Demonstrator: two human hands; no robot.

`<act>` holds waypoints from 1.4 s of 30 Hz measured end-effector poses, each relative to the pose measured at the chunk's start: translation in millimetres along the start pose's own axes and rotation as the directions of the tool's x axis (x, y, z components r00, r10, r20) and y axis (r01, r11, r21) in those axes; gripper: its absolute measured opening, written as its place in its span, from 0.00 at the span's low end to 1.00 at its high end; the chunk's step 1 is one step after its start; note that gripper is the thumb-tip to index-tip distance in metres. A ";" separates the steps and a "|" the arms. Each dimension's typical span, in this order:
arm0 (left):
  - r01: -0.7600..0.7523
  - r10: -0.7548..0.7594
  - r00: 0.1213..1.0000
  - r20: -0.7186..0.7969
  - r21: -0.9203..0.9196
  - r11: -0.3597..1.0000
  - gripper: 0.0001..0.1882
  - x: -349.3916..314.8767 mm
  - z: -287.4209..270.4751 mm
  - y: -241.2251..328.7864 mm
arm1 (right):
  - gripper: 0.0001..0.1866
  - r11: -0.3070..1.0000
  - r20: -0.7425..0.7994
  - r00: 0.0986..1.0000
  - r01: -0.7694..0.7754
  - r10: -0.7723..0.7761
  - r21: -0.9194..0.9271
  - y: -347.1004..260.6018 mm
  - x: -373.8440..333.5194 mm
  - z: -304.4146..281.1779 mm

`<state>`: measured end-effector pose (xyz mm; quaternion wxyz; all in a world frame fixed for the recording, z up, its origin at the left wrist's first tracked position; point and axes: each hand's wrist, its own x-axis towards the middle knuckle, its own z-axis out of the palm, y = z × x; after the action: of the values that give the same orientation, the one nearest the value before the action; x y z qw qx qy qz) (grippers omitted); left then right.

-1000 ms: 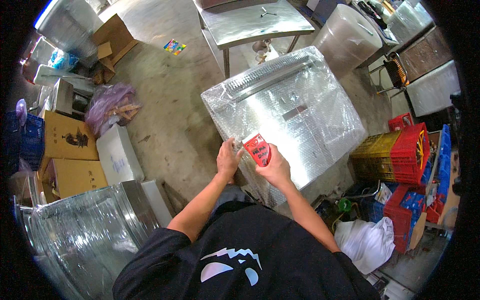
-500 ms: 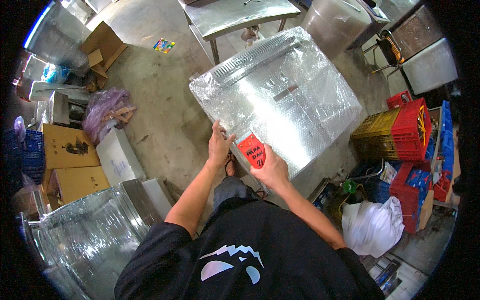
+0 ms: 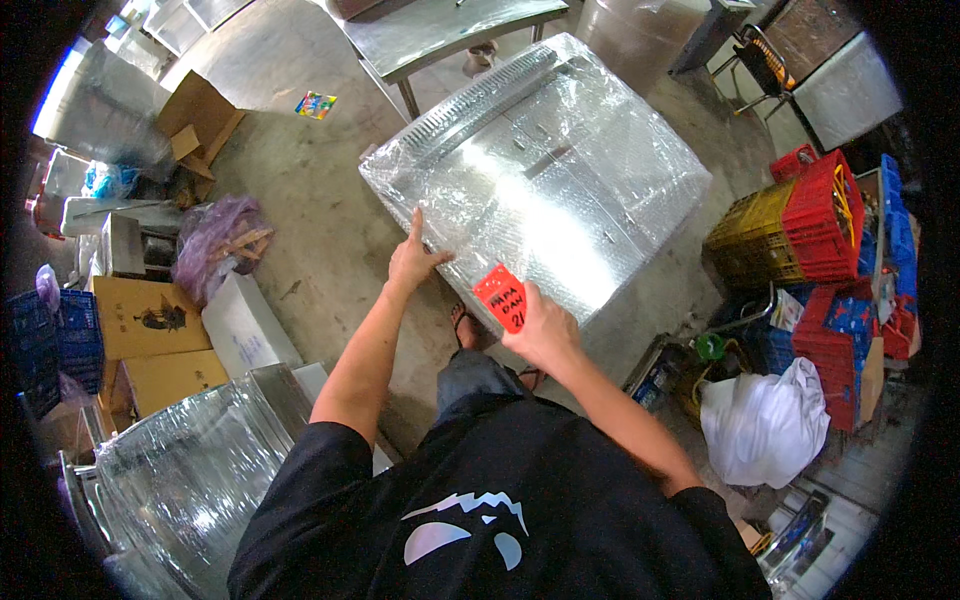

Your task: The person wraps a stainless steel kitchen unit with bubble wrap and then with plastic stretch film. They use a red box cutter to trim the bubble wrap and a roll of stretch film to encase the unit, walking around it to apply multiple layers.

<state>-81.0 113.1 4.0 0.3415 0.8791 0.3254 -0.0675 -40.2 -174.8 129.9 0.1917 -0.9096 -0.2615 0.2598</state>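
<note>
A large steel cabinet-like unit, wrapped in clear bubble wrap and film, stands in front of me. My left hand is at its near left edge, index finger stretched out and thumb apart, holding nothing. Whether the fingertip presses on the wrap I cannot tell. Over the unit's near edge, my right hand grips a flat red tag-like piece with black handwriting on it. The fingers under that piece are hidden.
A steel table stands beyond the unit. Yellow and red crates and a white sack are at the right. Cardboard boxes, purple plastic and another film-wrapped unit line the left.
My left hand has moved left and upward along the unit's edge, its index finger now straighter. My right hand still holds the red piece. The view has shifted slightly.
</note>
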 end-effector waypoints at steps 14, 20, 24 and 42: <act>-0.036 0.042 0.999 -0.013 0.278 0.960 0.44 -14.3 6.8 13.3 | 0.30 1.000 -0.018 1.000 0.011 -0.011 -0.005 22.5 -25.3 5.6; -0.124 0.144 0.990 -0.010 0.448 0.886 0.43 -10.2 2.8 13.9 | 0.33 0.998 -0.118 0.992 0.058 -0.053 0.036 32.4 -51.8 -6.9; -0.131 0.169 0.985 -0.028 0.515 0.847 0.41 -13.9 5.8 18.2 | 0.36 0.999 -0.053 0.999 0.001 0.001 0.033 73.0 -102.4 -9.5; -0.079 0.065 0.997 0.046 0.554 0.828 0.35 -20.5 0.7 34.1 | 0.42 0.957 0.300 0.913 -0.237 0.278 -0.167 199.5 -149.6 92.3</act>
<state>-75.9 82.9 29.5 0.0777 0.9512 0.2541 -0.1571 -127.0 -398.8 15.8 0.0523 -0.8921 -0.1830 0.4097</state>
